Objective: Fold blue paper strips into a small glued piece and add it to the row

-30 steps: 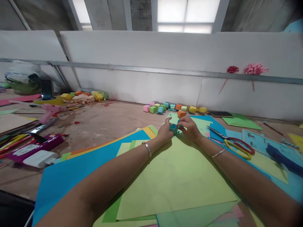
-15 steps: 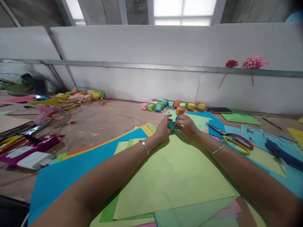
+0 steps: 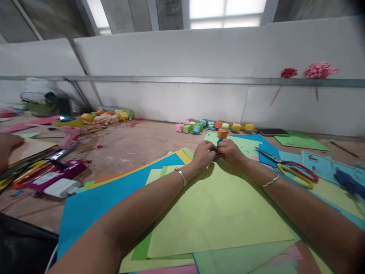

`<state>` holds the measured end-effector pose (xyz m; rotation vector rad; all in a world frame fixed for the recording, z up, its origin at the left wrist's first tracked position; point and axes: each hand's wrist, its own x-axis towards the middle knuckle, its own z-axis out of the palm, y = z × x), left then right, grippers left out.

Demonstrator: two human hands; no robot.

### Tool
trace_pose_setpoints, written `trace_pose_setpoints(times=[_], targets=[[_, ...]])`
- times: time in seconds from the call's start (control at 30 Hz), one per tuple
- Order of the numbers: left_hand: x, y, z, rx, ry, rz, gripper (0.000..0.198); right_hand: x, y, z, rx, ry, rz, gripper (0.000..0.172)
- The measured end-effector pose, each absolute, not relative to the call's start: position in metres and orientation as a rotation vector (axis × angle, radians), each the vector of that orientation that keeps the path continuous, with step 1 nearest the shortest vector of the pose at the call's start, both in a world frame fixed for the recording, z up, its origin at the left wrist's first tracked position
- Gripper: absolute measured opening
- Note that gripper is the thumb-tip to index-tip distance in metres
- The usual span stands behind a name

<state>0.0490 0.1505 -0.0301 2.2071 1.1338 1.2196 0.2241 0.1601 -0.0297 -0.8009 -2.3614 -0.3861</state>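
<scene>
"While we work the small teal piece (image 3: 216,149) between both hands, how firmly do we press?"

"Lightly, we'd judge: it looks like paper, so hard pressure could crease it. The grip of our left hand (image 3: 203,155) and right hand (image 3: 231,153) is drawn together on it from either side, over the far end of the pale green sheet (image 3: 219,213); fingers hide most of it."

"How do we stay steady?"

"We do best to let one grip hold while the other shapes, clear of the orange cube (image 3: 222,133) just beyond."

"Anything we can read?"

"No. Dark marks on the light-blue card (image 3: 325,164) at right and a pale patch on the purple device (image 3: 64,174), left on the worktop (image 3: 142,140), are too blurred. We spot no brand."
</scene>
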Motion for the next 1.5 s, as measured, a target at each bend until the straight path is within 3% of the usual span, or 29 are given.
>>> trace_pose_setpoints(times=[0.17, 0.37, 0.63, 0.77, 1.5], targets=[[0.049, 0.148, -0.028, 2.219, 1.246, 1.230, 0.005, 0.228, 0.162, -0.033, -0.793, -2.295, -0.361, 0.038], [0.048, 0.152, -0.026, 2.130, 1.342, 1.230, 0.012, 0.231, 0.162, -0.036, -0.834, -2.219, -0.307, 0.025], [0.047, 0.150, -0.025, 2.141, 1.358, 1.244, 0.004, 0.227, 0.160, -0.037, -0.907, -2.178, -0.318, 0.028], [0.047, 0.151, -0.028, 2.151, 1.370, 1.234, 0.014, 0.228, 0.163, -0.039, -0.949, -2.156, -0.341, 0.028], [0.047, 0.153, -0.025, 2.149, 1.308, 1.203, 0.014, 0.223, 0.158, -0.038, -0.982, -2.179, -0.445, 0.031]])
